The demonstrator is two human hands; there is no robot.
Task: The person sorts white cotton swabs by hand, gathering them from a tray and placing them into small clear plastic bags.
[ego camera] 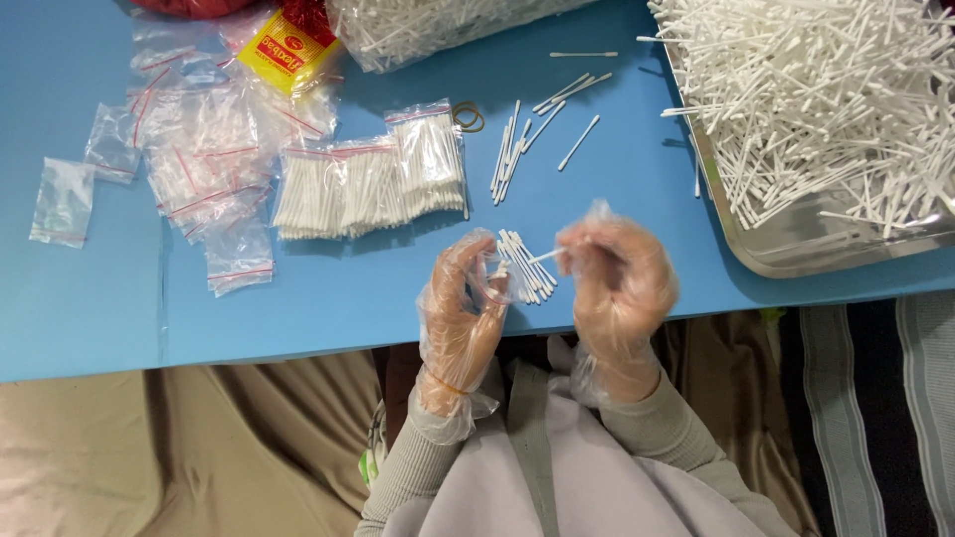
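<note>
Left hand (460,303), clear-gloved, fingers curled round small bunch of white cotton swabs (525,266); right hand (615,273) pinches single swab; sticks light, thin, bendable, slippery under glove; grip mid-shaft, over blue surface (328,288).

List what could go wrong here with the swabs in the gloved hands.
The left hand holds a loose fan of cotton swabs; some could slip onto the blue table. The single swab pinched by the right hand might miss the bunch. The loose plastic gloves may weaken the grip.

A small bunch of white cotton swabs (527,267) lies fanned over the blue table's near edge. One swab (545,256) (thin, white) sticks out sideways.
</note>
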